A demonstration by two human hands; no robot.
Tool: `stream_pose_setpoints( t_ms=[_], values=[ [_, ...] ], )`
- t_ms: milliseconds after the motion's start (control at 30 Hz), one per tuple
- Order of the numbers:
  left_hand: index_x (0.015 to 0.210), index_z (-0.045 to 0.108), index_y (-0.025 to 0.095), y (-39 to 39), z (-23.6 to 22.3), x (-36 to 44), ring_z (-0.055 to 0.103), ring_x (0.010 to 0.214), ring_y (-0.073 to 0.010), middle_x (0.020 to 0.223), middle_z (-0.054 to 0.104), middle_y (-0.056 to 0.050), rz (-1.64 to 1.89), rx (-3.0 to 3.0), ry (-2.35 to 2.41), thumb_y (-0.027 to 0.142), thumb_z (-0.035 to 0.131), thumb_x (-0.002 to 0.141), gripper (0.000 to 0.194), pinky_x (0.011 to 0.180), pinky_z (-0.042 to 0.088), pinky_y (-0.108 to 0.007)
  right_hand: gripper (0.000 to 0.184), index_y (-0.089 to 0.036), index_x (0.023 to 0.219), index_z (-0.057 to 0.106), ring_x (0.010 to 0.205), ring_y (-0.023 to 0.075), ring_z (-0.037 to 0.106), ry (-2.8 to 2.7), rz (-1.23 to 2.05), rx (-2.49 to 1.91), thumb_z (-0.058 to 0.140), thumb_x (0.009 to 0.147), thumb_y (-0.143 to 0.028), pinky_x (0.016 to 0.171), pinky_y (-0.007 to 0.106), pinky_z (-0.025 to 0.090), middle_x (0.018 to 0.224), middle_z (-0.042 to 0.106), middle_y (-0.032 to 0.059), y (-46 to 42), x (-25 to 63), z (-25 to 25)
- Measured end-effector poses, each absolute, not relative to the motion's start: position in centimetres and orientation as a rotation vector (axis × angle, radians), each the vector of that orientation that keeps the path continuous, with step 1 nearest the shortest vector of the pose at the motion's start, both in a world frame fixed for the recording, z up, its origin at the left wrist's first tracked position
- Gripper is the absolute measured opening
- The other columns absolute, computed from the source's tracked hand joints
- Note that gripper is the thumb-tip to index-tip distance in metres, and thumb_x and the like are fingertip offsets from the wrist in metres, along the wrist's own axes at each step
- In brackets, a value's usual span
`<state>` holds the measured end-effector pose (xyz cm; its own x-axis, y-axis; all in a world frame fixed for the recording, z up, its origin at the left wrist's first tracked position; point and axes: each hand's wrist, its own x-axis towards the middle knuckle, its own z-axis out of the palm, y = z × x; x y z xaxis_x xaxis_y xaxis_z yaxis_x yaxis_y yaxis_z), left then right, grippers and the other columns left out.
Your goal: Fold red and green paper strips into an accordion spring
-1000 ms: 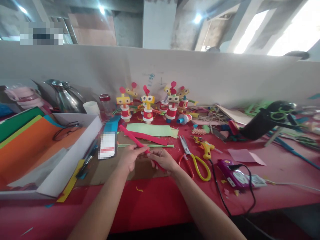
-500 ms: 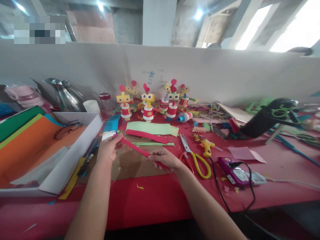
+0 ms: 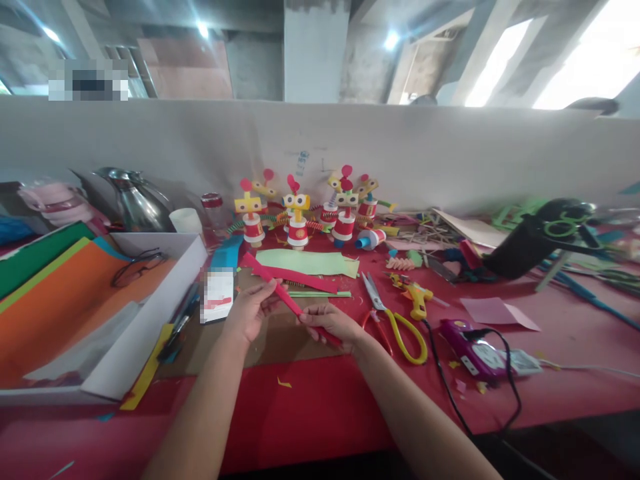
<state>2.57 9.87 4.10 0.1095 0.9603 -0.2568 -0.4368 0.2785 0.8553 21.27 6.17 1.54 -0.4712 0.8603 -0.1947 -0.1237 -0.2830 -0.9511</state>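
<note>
A narrow red paper strip (image 3: 289, 301) slants between my two hands above a piece of brown cardboard (image 3: 280, 343). My left hand (image 3: 254, 308) pinches it near the middle, and its far end sticks out beyond the fingers. Closer to me, my right hand (image 3: 330, 323) grips the strip's lower part between thumb and fingers. Just behind lie another red paper piece (image 3: 320, 283), a pale green paper sheet (image 3: 300, 261) and thin green strips (image 3: 325, 294). A phone with a lit screen (image 3: 219, 297) lies left of my left hand.
Scissors with yellow handles (image 3: 407, 333), a yellow glue gun (image 3: 417, 299) and a purple power strip (image 3: 470, 350) with cords lie to the right. Several paper-cup figures (image 3: 297, 227) stand at the back. A white box (image 3: 145, 327) holds coloured paper at left.
My left hand has slid along the strip toward my right hand, leaving the far end free and uncovering the phone. My right hand keeps its grip. The view has tilted slightly.
</note>
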Motion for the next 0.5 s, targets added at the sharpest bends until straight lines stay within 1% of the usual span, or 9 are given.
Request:
stream_pose_setpoints(
  t_ms=[133,200,300,433,500],
  values=[
    [0.07,0.072,0.012,10.2,4.0,2.5,0.061,0.054,-0.0109,0.068,0.072,-0.01,1.285,0.651,1.064,0.028,0.084,0.055,0.025,0.048,0.043,-0.018,0.031,-0.014,0.084,0.066,0.037,0.0056,0.048,-1.359,1.935,-0.918,0.069,0.077,-0.044,0.036,0.016,0.031,0.053,0.063,-0.003,5.7,20.6,1.6],
    [0.067,0.07,0.012,10.3,3.8,2.7,0.06,0.053,-0.0106,0.065,0.071,-0.009,1.355,0.639,1.129,0.03,0.085,0.052,0.027,0.048,0.042,-0.019,0.03,-0.014,0.084,0.065,0.036,0.0056,0.049,-1.403,1.985,-0.882,0.069,0.077,-0.042,0.034,0.016,0.029,0.057,0.066,-0.0012,5.5,20.2,1.8],
    [0.067,0.07,0.012,10.3,3.7,2.7,0.06,0.056,-0.0121,0.062,0.069,-0.007,1.435,0.615,1.232,0.031,0.085,0.048,0.031,0.05,0.041,-0.02,0.029,-0.014,0.083,0.064,0.035,0.0048,0.049,-1.425,1.992,-0.926,0.069,0.078,-0.042,0.033,0.016,0.024,0.058,0.067,-0.0008,5.3,19.8,2.1],
    [0.063,0.067,0.014,10.4,3.9,1.9,0.055,0.054,-0.0111,0.059,0.065,-0.003,1.51,0.665,1.354,0.037,0.082,0.052,0.03,0.051,0.037,-0.022,0.033,-0.013,0.082,0.065,0.037,0.0047,0.05,-1.534,1.978,-1.0,0.07,0.075,-0.045,0.035,0.016,0.028,0.058,0.067,-0.0005,5.1,20.2,2.5],
    [0.059,0.064,0.015,10.3,4.1,1.6,0.051,0.052,-0.0096,0.056,0.061,0.0,1.4,0.849,1.322,0.039,0.08,0.055,0.029,0.051,0.034,-0.022,0.041,-0.012,0.08,0.066,0.039,0.0057,0.053,-1.617,1.977,-0.975,0.066,0.078,-0.052,0.037,0.017,0.029,0.059,0.067,0.0021,5.1,20.8,2.7]
  ],
)
